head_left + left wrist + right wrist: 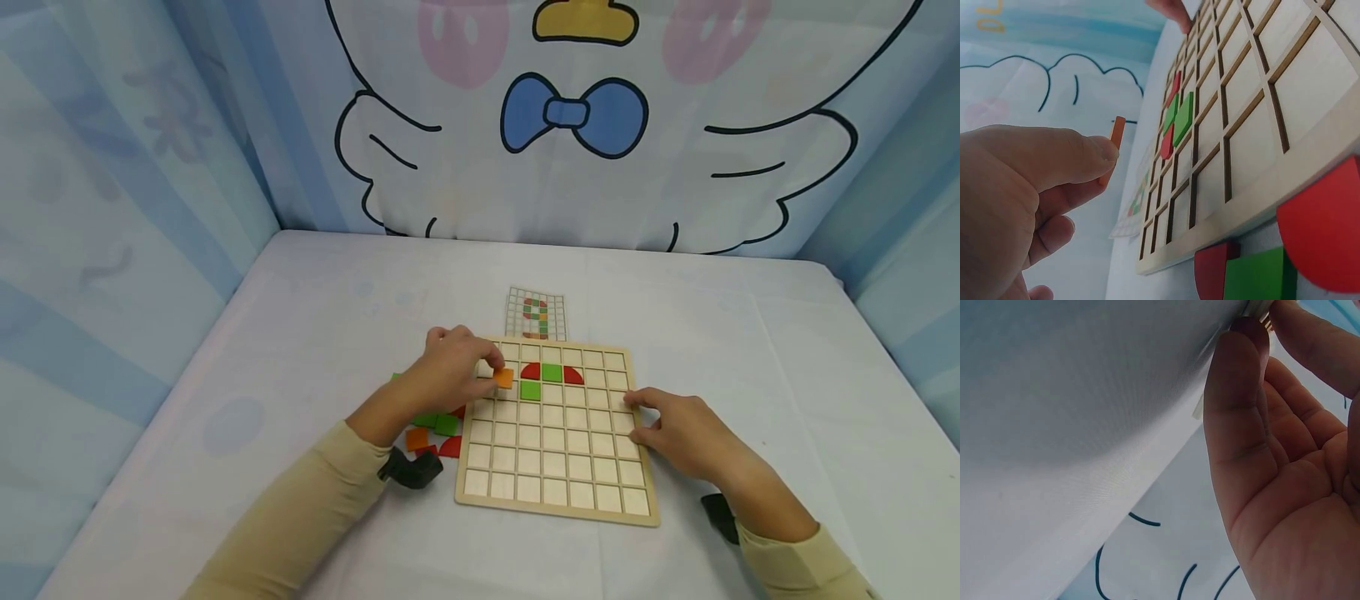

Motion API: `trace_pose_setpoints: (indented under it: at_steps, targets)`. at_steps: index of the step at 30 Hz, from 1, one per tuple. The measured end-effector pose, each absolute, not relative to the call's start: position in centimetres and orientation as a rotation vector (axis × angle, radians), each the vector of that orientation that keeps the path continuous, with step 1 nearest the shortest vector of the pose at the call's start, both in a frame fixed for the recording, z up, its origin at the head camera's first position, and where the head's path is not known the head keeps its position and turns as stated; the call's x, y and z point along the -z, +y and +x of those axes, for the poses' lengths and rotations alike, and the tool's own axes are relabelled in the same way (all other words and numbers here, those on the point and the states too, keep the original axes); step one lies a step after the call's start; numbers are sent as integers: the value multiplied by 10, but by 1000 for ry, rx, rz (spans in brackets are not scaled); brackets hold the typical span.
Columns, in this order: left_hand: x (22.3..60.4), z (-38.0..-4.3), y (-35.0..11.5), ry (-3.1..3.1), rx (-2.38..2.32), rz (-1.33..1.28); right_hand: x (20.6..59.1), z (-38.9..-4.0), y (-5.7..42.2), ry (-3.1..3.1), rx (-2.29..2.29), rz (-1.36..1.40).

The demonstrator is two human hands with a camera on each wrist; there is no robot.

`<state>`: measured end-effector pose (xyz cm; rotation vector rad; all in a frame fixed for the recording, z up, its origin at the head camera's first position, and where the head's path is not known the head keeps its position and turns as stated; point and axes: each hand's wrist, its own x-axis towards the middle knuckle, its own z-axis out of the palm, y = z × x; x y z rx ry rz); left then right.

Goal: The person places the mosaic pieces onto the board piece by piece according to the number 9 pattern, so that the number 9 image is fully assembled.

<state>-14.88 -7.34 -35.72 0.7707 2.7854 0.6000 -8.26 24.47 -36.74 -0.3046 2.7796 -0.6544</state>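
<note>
Between thumb and fingertip, my left hand (448, 373) pinches an orange square tile (503, 378), which it holds over the upper left part of a wooden grid board (555, 510). The left wrist view shows the tile (1118, 132) edge-on, raised off the grid. Set in the board's squares are a red quarter-circle tile (531, 371), a green square tile (551, 372), another red quarter-circle tile (573, 376) and, one row lower, a second green square tile (530, 390). My right hand (686, 433) touches the board's right edge with thumb and forefinger spread apart.
Loose red, green and orange tiles (446, 425) lie against the board's left side, partly hidden by my left arm. Behind the board is a pattern card (556, 312) with a coloured grid figure. A printed curtain (465, 183) rises behind the white-covered table (360, 333).
</note>
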Motion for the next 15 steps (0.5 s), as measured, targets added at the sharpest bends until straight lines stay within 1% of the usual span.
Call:
trace_pose_setpoints:
  at_steps: [15]
  targets:
    - [358, -148, -64, 2778, -607, 843, 368, -82, 245, 2782, 672, -306]
